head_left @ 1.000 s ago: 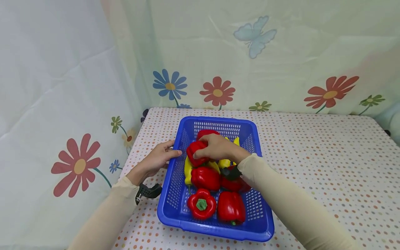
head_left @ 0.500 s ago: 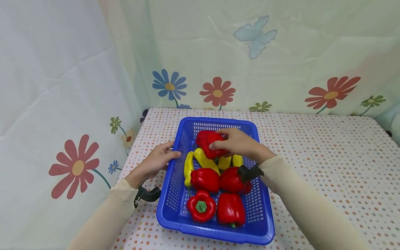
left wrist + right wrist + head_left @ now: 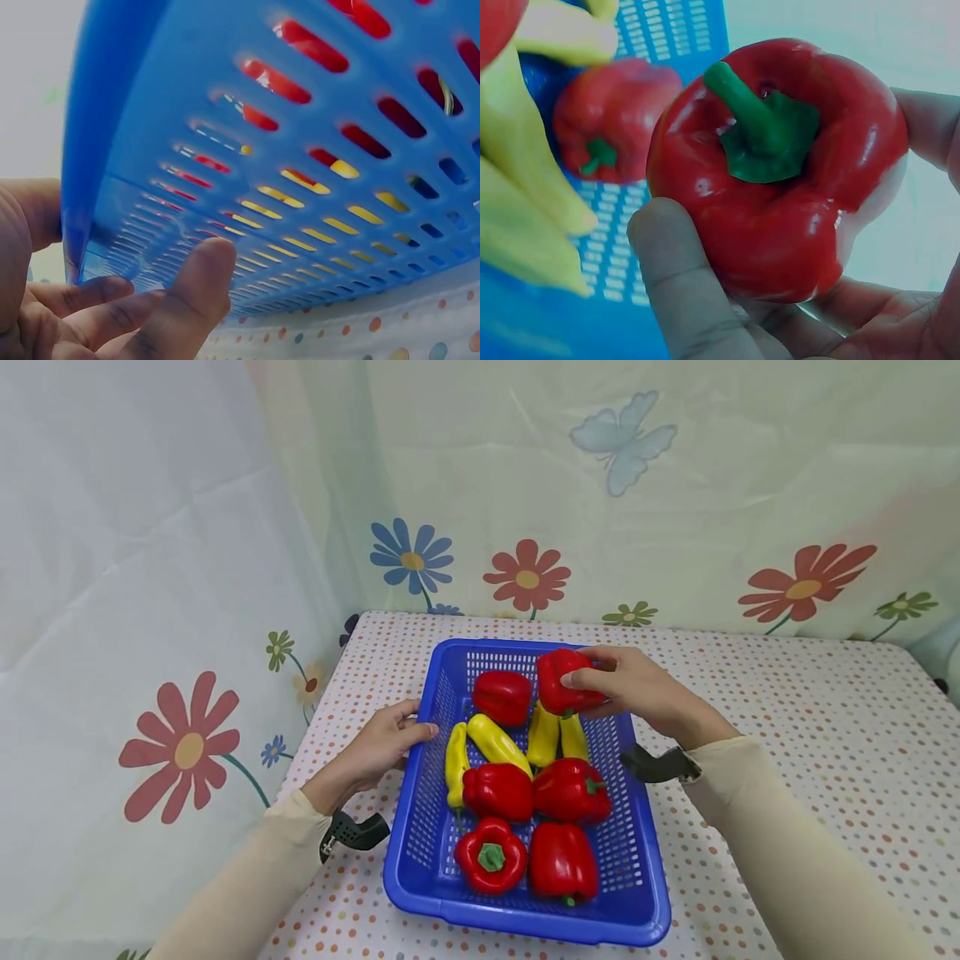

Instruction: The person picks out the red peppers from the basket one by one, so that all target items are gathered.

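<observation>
A red bell pepper [image 3: 557, 683] is in my right hand [image 3: 645, 693], gripped between thumb and fingers over the back right part of a blue plastic basket [image 3: 525, 928]. In the right wrist view the green stem of the bell pepper [image 3: 802, 240] faces the camera. My left hand [image 3: 378, 739] holds the left rim, thumb over it and fingers along the outer wall, as the basket wall [image 3: 187, 45] shows up close. Inside lie several red bell peppers, one [image 3: 502, 697] at the back, and several long yellow peppers [image 3: 498, 743] across the middle.
The basket stands on a table with a dotted cloth [image 3: 750, 727]. Behind and to the left hang flowered curtains [image 3: 480, 460]. Black wrist mounts [image 3: 660, 765] sit on both wrists, the right one beside the basket's right rim.
My right hand has carried the red bell pepper from the basket's left side up and to the right. The back red pepper and the yellow ones now show more. My left hand stays put.
</observation>
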A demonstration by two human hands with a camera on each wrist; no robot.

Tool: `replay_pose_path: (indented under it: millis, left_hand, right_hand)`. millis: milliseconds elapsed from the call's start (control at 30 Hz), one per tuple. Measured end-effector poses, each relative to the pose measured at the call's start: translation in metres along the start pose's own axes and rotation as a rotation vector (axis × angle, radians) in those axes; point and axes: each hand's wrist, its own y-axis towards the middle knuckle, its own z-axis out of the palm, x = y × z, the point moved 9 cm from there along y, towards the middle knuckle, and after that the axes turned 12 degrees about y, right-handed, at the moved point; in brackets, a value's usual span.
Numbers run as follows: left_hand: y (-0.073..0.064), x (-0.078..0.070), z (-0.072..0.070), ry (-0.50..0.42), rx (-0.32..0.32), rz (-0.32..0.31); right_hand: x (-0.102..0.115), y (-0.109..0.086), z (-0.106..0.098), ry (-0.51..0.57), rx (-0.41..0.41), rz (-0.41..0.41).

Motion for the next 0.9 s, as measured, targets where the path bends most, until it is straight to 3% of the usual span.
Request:
replay_pose_path:
  millis: [267, 900]
  left_hand:
    - [0.000, 0.001, -0.002, 0.040, -0.003, 0.019]
    - [-0.002, 0.003, 0.002, 0.040, -0.001, 0.022]
  right_hand:
    - [-0.009, -0.009, -0.034, 0.034, -0.068, -0.012]
    - [-0.026, -0.022, -0.090, 0.096, -0.187, -0.022]
